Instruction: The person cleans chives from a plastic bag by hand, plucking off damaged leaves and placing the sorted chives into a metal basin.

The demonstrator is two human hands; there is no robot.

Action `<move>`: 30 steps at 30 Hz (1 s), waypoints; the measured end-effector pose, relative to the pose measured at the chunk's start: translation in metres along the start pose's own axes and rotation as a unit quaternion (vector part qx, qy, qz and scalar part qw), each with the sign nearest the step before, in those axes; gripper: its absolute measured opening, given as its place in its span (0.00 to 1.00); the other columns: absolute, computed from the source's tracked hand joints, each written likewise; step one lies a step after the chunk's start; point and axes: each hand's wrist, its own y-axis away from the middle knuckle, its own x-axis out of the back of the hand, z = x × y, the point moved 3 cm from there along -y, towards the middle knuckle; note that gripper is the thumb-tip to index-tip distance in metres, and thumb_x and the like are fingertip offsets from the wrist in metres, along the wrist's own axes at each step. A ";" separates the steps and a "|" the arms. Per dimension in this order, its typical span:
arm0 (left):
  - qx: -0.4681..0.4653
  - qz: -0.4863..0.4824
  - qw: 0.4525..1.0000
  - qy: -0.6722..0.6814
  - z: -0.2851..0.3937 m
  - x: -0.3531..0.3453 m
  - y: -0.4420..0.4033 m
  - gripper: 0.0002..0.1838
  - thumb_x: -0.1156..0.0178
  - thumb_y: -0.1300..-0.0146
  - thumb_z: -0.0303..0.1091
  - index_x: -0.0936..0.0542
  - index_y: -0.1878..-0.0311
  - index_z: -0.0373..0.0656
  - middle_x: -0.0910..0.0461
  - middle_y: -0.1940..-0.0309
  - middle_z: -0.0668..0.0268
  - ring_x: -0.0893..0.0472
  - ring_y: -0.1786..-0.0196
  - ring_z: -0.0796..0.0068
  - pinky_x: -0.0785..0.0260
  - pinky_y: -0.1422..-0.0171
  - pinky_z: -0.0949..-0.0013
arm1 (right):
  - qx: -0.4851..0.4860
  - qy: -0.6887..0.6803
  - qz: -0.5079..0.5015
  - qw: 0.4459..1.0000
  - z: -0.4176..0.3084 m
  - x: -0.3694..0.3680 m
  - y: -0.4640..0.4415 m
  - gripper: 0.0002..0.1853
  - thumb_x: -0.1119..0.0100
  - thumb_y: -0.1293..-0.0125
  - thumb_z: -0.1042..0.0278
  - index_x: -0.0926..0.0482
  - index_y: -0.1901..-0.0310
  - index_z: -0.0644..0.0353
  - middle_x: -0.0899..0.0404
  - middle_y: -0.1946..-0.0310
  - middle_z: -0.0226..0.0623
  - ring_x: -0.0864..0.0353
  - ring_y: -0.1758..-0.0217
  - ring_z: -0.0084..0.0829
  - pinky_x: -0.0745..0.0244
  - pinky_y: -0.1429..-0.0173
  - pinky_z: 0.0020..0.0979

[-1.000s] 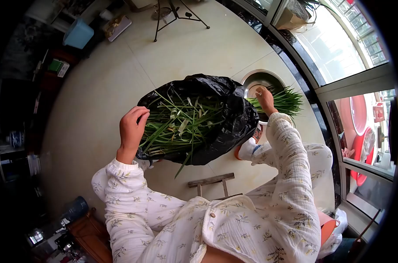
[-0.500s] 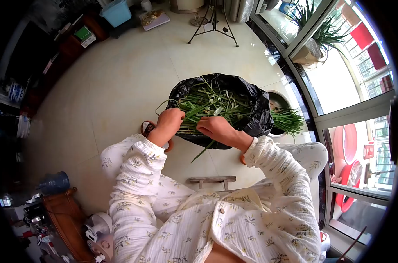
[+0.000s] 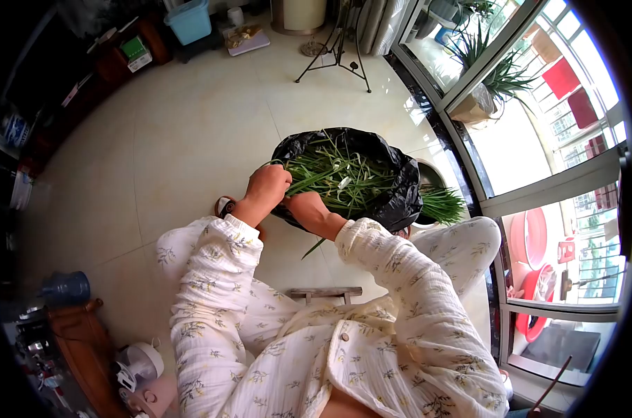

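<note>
A black plastic bag (image 3: 404,202) lies open on the floor between my knees, full of loose chives (image 3: 347,174) with long, narrow green leaves. At its left edge, my left hand (image 3: 266,187) is closed round some of the chives, its fingertips partly hidden. My right hand (image 3: 309,209) is just beside it, fingers pinched together on the stalk ends, which the hand mostly covers. To the right of the bag, a neat bunch of chives (image 3: 441,205) rests over a round metal bowl (image 3: 431,172).
A small wooden stool (image 3: 324,292) stands on the tiled floor close to me. Sliding glass doors (image 3: 560,188) run along the right. Ahead are a black metal stand (image 3: 337,63) and a blue bin (image 3: 188,22). A wooden cabinet (image 3: 86,341) is at lower left.
My right hand has moved left and slightly down, up against my left hand. The left hand stays at the bag's left edge. The whole view has shifted a little.
</note>
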 end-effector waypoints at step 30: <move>0.050 -0.091 0.803 0.587 0.097 0.015 -0.074 0.17 0.38 0.37 0.35 0.23 0.48 0.37 0.19 0.58 0.67 0.21 0.60 0.80 0.30 0.54 0.76 | -0.142 -0.667 0.164 0.713 0.124 0.183 0.067 0.09 0.42 0.35 0.66 0.23 0.68 0.63 0.26 0.78 0.26 0.31 0.78 0.15 0.37 0.74 0.17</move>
